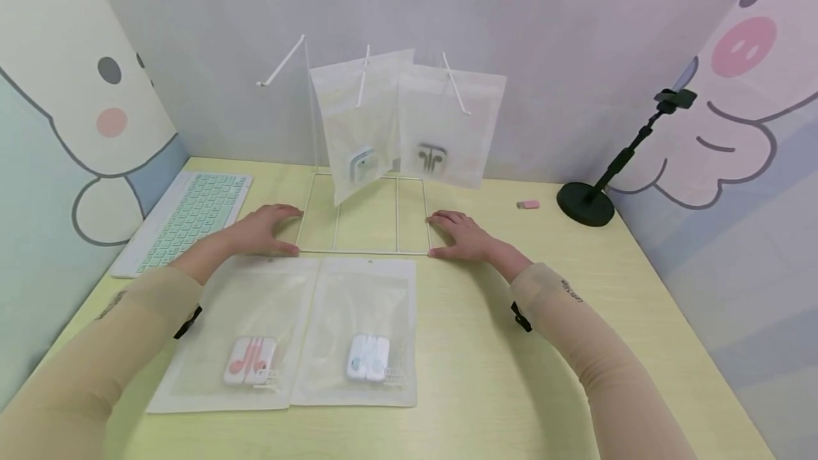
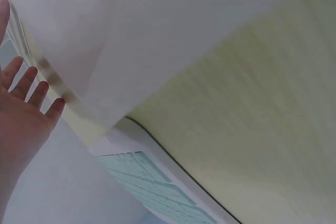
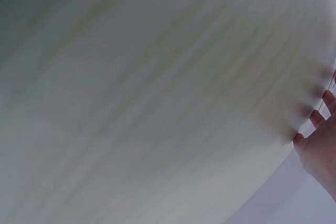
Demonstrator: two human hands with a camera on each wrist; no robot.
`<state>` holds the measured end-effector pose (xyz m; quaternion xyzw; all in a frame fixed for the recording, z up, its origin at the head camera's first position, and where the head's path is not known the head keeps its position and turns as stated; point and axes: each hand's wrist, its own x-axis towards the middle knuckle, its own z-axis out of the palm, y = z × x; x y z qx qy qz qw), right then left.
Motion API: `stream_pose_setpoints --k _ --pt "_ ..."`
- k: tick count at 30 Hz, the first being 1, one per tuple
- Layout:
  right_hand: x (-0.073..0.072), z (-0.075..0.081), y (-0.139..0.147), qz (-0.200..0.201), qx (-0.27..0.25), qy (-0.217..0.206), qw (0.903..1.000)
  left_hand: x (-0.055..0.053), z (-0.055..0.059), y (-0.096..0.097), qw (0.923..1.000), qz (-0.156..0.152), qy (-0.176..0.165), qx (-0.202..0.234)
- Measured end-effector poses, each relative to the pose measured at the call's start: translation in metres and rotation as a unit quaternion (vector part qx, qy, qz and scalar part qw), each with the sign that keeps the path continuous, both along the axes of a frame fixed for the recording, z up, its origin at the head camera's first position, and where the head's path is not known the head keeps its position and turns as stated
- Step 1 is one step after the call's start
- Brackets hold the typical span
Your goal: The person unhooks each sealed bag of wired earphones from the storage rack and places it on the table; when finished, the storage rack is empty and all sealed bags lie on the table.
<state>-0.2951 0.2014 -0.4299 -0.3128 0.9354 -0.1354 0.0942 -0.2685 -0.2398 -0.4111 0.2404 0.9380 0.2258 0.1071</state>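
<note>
A white wire display rack (image 1: 364, 253) stands on the table, its base lying flat and its hooks reaching forward. My left hand (image 1: 258, 229) is at the base's left side, thumb and fingers spread with the tips right at the wire. Across from it, my right hand (image 1: 465, 236) touches the right side in the same way. One pouch (image 1: 345, 112) with a pale earphone case hangs from the middle hook. Another pouch (image 1: 460, 126), holding dark earphones, hangs from the right hook. The left hook (image 1: 281, 62) carries nothing. In the wrist views the fingers look extended.
Two flat pouches lie in front of the rack, one with pink earphones (image 1: 251, 359), one with white-and-blue earphones (image 1: 368, 358). A mint keyboard (image 1: 194, 218) sits at the left, partly behind the left forearm. Further right are a pink USB stick (image 1: 529, 204) and a black stand (image 1: 586, 204).
</note>
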Motion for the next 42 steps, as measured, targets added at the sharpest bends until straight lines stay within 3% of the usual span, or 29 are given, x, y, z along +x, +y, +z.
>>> stream_pose_setpoints --k 13,21,26,31,34,42 --pt "-0.001 0.001 -0.001 0.0 0.006 0.0 1.0 -0.001 -0.006 -0.004 1.0 -0.006 -0.006 0.004" --pt "-0.005 0.01 -0.002 0.0 0.023 -0.023 0.9995 0.002 -0.006 -0.001 0.9999 -0.003 -0.007 0.009" --pt "-0.01 0.019 -0.01 -0.002 0.007 -0.037 0.9993 0.003 -0.006 0.0 0.9999 -0.006 0.005 0.014" --pt "-0.011 0.037 -0.029 -0.006 -0.067 -0.008 0.9977 0.001 -0.008 0.0 0.9999 -0.008 0.004 0.007" --pt "-0.011 0.05 -0.044 -0.013 -0.13 0.014 0.9914 0.0 -0.009 0.0 1.0 -0.007 0.002 0.005" --pt "-0.021 0.074 -0.084 -0.025 -0.29 0.046 0.9555 -0.004 -0.012 -0.003 0.9999 -0.011 0.006 -0.004"
